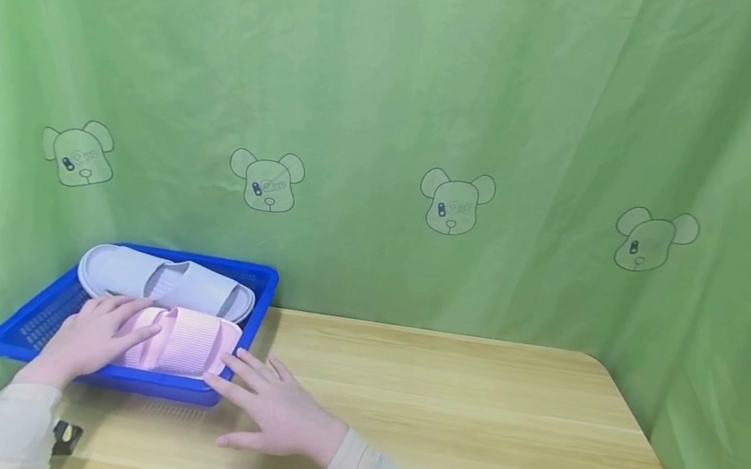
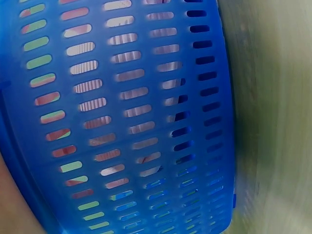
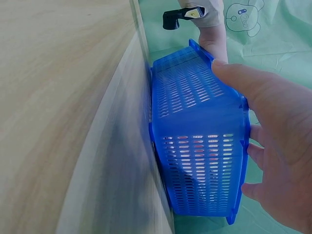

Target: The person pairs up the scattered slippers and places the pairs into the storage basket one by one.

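A blue plastic basket [image 1: 266, 307] with slotted walls stands at the left of the wooden table. In it lie a grey-blue slipper [image 1: 203, 288] at the back and a ribbed pink slipper [image 1: 190, 344] in front. Over the pink one's left end rests my left hand [image 1: 94, 336], its fingers extended and its thumb across the strap. My right hand [image 1: 280, 410] is spread, fingertips at the basket's right rim by the pink slipper. In the right wrist view, the right hand [image 3: 282, 146] is beside the basket rim. The left wrist view mostly shows the basket wall [image 2: 107, 126].
The wooden table [image 1: 461, 434] stretches to the right of the basket. A green curtain [image 1: 398, 104] with bear-head prints hangs behind and at both sides, close to the basket's back and left. Black wrist mounts [image 1: 65, 438] sit under the sleeves.
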The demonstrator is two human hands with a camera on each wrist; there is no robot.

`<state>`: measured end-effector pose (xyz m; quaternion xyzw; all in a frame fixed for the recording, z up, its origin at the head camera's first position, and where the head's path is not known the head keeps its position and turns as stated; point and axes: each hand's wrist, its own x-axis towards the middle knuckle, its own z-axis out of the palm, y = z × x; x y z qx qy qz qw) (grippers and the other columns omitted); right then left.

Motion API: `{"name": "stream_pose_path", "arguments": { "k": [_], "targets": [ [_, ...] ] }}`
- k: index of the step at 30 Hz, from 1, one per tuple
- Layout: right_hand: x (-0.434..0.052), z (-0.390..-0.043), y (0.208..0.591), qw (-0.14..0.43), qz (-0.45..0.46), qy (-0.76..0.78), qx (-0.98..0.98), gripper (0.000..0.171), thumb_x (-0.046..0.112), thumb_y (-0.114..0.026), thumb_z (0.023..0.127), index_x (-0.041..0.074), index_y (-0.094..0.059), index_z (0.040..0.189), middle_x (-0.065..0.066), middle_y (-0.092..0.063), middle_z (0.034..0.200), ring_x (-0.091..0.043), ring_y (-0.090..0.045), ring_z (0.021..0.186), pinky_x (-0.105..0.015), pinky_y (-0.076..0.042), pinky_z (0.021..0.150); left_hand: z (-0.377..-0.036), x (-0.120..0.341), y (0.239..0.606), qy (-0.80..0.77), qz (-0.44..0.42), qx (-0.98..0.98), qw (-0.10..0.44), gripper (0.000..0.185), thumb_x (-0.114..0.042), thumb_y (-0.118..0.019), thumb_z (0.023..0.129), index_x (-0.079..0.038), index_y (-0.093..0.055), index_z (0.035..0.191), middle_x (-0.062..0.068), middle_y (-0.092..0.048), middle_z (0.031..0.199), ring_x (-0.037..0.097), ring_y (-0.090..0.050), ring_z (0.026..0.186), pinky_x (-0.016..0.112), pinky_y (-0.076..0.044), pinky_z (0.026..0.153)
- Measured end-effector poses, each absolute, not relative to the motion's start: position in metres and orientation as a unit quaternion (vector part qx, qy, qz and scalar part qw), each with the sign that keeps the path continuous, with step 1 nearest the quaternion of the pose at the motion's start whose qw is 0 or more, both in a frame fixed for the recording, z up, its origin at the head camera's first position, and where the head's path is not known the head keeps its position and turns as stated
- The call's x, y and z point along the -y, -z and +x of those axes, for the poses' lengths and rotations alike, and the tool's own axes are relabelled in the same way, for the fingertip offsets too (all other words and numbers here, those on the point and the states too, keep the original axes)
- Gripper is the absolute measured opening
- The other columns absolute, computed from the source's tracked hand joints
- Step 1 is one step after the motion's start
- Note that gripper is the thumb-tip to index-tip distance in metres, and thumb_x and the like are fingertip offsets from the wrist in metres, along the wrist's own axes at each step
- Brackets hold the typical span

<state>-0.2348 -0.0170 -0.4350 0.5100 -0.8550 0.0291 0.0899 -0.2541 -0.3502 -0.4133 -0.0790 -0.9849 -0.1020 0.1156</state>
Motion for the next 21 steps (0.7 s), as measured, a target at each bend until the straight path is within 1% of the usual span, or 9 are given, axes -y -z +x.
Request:
{"name": "stream_pose_path", "arguments": {
  "k": [11, 18, 21],
  "targets": [
    [0.0176, -0.2351, 0.4371, 0.086, 0.509, -0.025, 0.856, 0.084, 0.066, -0.045, 0.091, 0.035, -0.002, 0.156, -0.004, -0.014, 0.165, -0.026, -0.013, 0.152, -0.056, -0.023, 0.118, -0.2537, 0.3495, 0.4141, 0.122, -0.073, 0.986, 0.085, 0.07, -0.063, -0.044, 0.094, -0.011, -0.051, 0.14, 0.026, -0.049, 0.141, 0.054, -0.037, 0.128, 0.077, -0.037, 0.09],
    [0.0179, -0.2352, 0.4378, 0.091, 0.51, -0.025, 0.855, 0.084, 0.066, -0.045, 0.091, 0.034, -0.005, 0.157, -0.004, -0.014, 0.165, -0.026, -0.014, 0.152, -0.057, -0.024, 0.117, -0.2535, 0.3486, 0.4137, 0.128, -0.069, 0.987, 0.072, 0.07, -0.062, -0.045, 0.094, -0.01, -0.051, 0.14, 0.027, -0.048, 0.142, 0.055, -0.035, 0.129, 0.079, -0.035, 0.09],
    [0.0174, -0.235, 0.4375, 0.09, 0.509, -0.028, 0.855, 0.083, 0.066, -0.046, 0.091, 0.034, -0.006, 0.157, -0.004, -0.014, 0.165, -0.026, -0.014, 0.152, -0.057, -0.024, 0.117, -0.2543, 0.348, 0.4132, 0.131, -0.074, 0.986, 0.074, 0.068, -0.06, -0.046, 0.094, -0.009, -0.052, 0.139, 0.026, -0.05, 0.141, 0.055, -0.039, 0.128, 0.077, -0.037, 0.09]
  ]
}}
